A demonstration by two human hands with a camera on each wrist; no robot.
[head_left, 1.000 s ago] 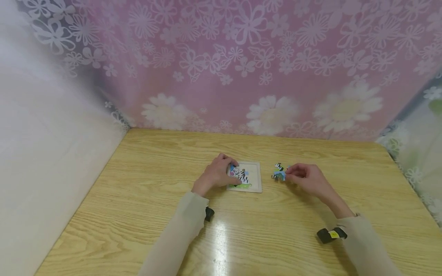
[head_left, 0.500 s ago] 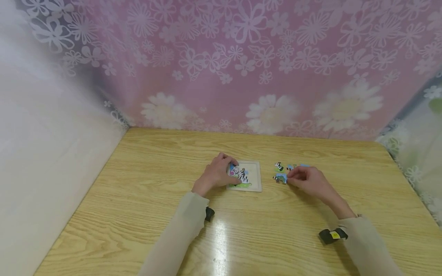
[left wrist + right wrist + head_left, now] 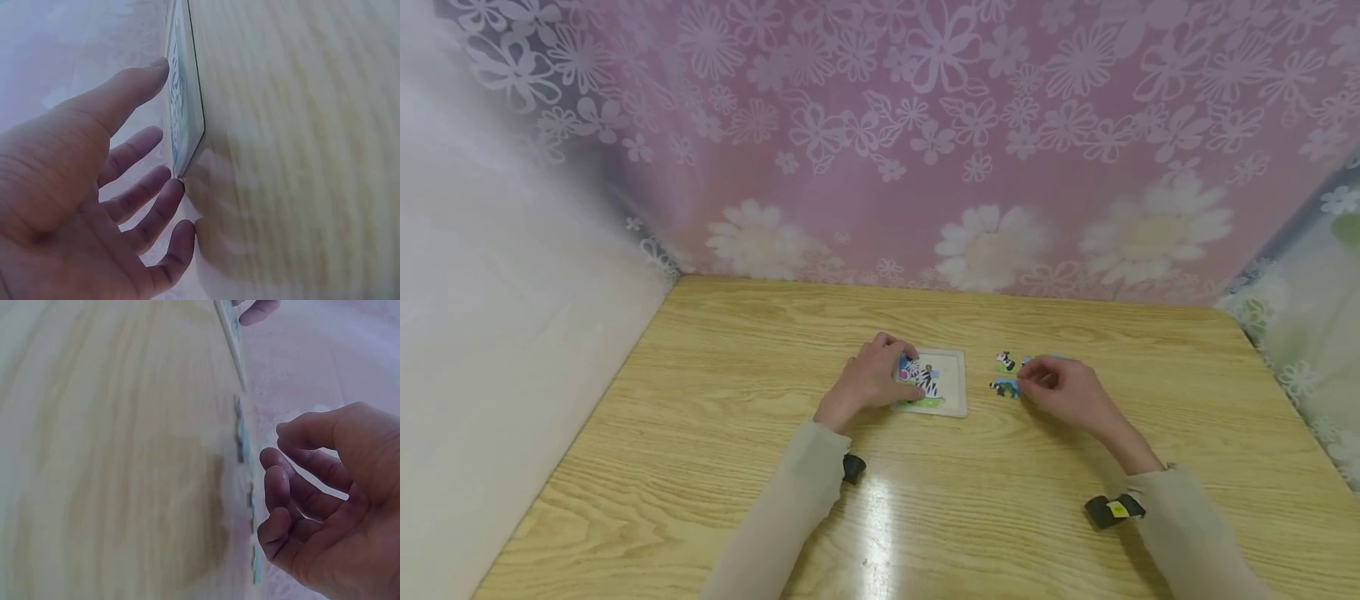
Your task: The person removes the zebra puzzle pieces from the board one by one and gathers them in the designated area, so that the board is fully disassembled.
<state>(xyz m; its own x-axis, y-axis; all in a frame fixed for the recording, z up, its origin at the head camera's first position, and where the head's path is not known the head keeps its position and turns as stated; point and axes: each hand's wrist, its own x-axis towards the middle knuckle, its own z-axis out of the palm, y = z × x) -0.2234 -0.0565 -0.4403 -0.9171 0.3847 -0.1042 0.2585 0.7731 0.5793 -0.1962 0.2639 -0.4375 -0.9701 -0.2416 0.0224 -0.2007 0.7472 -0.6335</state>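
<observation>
A small framed zebra puzzle (image 3: 955, 392) lies on the table, its right part bare of pieces. My left hand (image 3: 872, 375) spans its left side, thumb and index finger touching the zebra pieces. In the left wrist view the thumb tip rests on the puzzle board (image 3: 195, 119) and the other fingers lie spread by its corner. Loosely curled, my right hand (image 3: 1067, 392) is just over the loose pieces; its fingers (image 3: 306, 431) hold nothing in the right wrist view. A panda piece (image 3: 1004, 361) and a piece with a striped-tailed animal (image 3: 1003, 388) lie beside it.
Farther pieces lie partly hidden behind my right hand, with a blue edge (image 3: 1056, 357) showing. The wood-grain table (image 3: 985, 500) ends at a pink flowered cloth (image 3: 880, 208) at the back. A pale wall (image 3: 535, 333) stands to the left.
My right hand has released the striped-tailed animal piece, which now lies below the panda piece. The hand has lifted slightly over the pieces. The left hand stays on the puzzle.
</observation>
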